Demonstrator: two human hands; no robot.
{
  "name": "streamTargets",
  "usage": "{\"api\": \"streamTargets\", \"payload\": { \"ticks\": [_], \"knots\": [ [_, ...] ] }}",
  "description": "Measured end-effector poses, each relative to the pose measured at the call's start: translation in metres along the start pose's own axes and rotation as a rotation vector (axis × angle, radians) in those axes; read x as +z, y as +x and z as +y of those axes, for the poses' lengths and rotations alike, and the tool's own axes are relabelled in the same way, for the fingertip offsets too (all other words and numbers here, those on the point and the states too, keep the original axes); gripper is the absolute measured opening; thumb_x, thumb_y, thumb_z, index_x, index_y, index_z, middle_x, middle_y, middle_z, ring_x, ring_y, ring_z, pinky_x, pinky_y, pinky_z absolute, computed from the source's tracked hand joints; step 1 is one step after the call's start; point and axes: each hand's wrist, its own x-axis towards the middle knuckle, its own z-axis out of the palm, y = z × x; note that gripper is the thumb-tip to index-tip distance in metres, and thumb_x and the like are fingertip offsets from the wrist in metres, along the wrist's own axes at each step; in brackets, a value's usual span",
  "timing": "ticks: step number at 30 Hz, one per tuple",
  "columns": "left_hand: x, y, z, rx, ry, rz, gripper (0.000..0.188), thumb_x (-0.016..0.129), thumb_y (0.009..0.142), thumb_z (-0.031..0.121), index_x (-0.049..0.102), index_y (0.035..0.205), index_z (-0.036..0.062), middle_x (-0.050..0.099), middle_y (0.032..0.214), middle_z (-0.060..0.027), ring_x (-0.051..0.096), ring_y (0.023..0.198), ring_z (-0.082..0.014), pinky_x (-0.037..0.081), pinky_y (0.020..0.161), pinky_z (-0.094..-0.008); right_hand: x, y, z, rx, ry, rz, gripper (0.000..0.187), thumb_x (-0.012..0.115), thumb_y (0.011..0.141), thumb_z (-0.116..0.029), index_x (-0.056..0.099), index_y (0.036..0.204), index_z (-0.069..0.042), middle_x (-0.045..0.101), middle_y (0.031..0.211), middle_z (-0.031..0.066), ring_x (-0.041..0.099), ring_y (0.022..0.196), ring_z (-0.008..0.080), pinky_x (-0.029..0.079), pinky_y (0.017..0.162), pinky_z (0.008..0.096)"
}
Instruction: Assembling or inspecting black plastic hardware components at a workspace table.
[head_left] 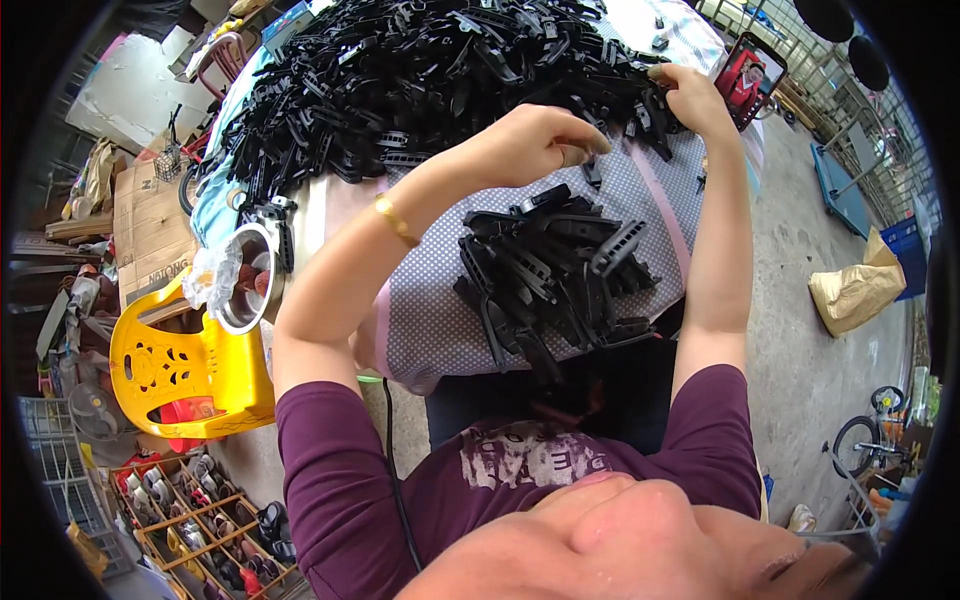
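A large heap of black slotted plastic pieces (400,85) covers the far part of the table. A smaller pile of the same pieces (560,270) lies nearer me on the dotted cloth (425,330). My left hand (545,145) hovers between the two, its fingers loosely bent and nothing visible in them; a ring and a gold bracelet (395,220) show on this arm. One black piece lies just beneath its fingertips. My right hand (695,100) reaches to the heap's right edge, thumb and finger apart beside the pieces there.
A phone (750,80) with a lit screen stands at the table's right edge. To the left are a metal bowl (250,280) and a yellow plastic chair (190,360). A shoe rack (205,520) is at lower left; a tan sack (855,285) sits on the floor to the right.
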Motion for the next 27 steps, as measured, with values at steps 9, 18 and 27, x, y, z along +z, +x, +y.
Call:
{"api": "streamTargets", "payload": {
  "ticks": [9, 18, 27],
  "knots": [
    [0.021, 0.019, -0.017, 0.394, 0.637, 0.215, 0.019, 0.063, 0.074, 0.004, 0.058, 0.092, -0.0001, 0.058, 0.106, -0.0103, 0.053, 0.102, -0.0249, 0.049, 0.081, -0.0331, -0.005, -0.004, -0.013, 0.138, -0.260, 0.183, 0.032, 0.068, 0.073, -0.016, 0.063, 0.104, -0.008, 0.066, 0.082, 0.0113, 0.065, 0.076, 0.0224, 0.050, 0.068, 0.0334],
    [0.000, -0.019, -0.021, -0.217, -0.154, 0.473, 0.024, 0.060, 0.083, 0.004, 0.054, 0.106, -0.0004, 0.061, 0.079, -0.0062, 0.054, 0.063, -0.0084, 0.044, 0.057, -0.0208, 0.010, -0.020, -0.115, -0.089, 1.030, -0.141, 0.027, 0.066, 0.082, -0.015, 0.063, 0.105, -0.002, 0.064, 0.085, 0.0033, 0.059, 0.067, 0.0074, 0.049, 0.063, 0.0189],
    [-0.002, -0.026, -0.026, -0.243, -0.866, 0.475, 0.032, 0.055, 0.085, 0.003, 0.053, 0.116, -0.0048, 0.063, 0.096, -0.0097, 0.063, 0.083, -0.0155, 0.051, 0.077, -0.0247, 0.029, -0.025, -0.126, -0.161, 0.753, -0.051, 0.020, 0.065, 0.082, -0.011, 0.064, 0.097, 0.002, 0.066, 0.079, 0.0049, 0.061, 0.071, 0.0096, 0.051, 0.068, 0.0212]
  ]
}}
